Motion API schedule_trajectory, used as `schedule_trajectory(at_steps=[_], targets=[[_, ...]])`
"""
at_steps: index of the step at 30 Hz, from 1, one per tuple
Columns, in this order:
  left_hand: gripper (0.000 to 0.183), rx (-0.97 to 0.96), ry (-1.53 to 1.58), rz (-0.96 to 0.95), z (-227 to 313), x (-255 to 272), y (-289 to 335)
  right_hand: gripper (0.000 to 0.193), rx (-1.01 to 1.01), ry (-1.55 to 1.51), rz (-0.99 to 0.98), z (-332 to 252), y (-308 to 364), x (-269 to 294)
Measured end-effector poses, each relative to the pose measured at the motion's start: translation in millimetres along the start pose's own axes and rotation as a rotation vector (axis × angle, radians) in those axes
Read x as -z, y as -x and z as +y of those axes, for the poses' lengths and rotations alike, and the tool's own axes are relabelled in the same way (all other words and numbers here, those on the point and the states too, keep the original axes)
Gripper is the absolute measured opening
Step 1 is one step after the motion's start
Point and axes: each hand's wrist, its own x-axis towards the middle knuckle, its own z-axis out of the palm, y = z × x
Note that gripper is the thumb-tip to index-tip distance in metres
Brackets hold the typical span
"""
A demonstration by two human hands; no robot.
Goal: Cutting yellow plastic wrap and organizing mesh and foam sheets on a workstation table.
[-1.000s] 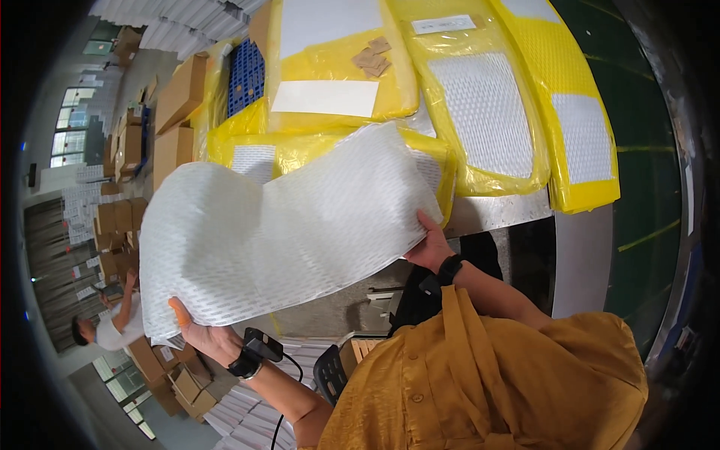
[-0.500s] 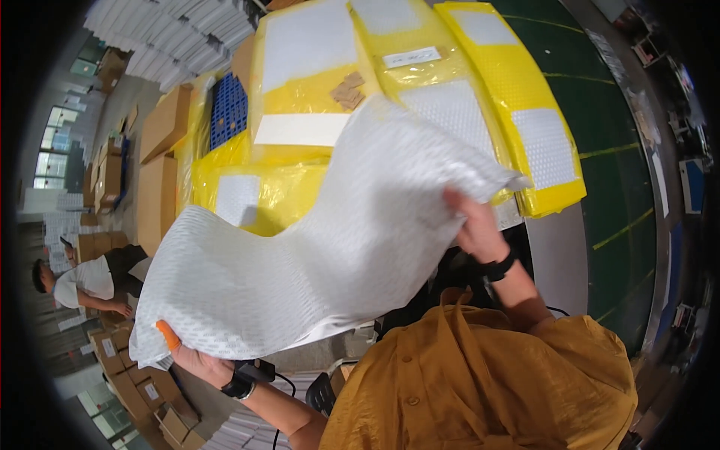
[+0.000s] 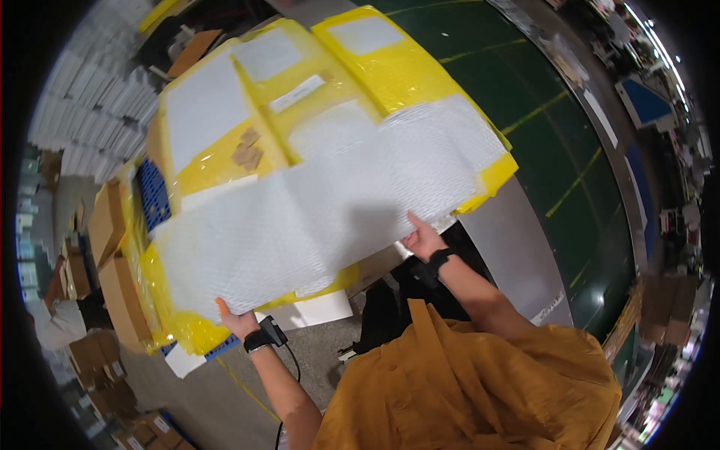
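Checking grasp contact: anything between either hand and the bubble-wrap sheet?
Nothing visible. The left hand grips the bubble-wrap sheet at its near-left edge, the right hand at its near-right edge, both in direct contact. The sheet lies spread over the yellow wrapped packages.

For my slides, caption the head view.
Both hands, left hand and right hand, spread a white bubble-wrap sheet over yellow-wrapped pallets.

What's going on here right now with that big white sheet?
A person in a mustard shirt holds a large white bubble-wrap sheet spread flat over a stack of yellow-wrapped packages. The left hand has a grip on the sheet's near left corner, and the right hand holds its near edge further right. Both wrists wear dark bands. Cardboard boxes stand to the left of the stack.
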Motion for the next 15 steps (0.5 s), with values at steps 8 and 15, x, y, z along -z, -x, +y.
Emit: schedule_trajectory(at_steps=[8, 15], targets=[[0.053, 0.118, -0.188, 0.243, -8.9, 42.6, -38.5, 0.054, 0.147, -0.058, -0.068, -68.2, 18.7, 14.7], [0.060, 0.093, -0.286, 0.301, -8.9, 58.9, -30.7, 0.055, 0.099, 0.107, 0.202, -73.9, 0.8, 3.9]])
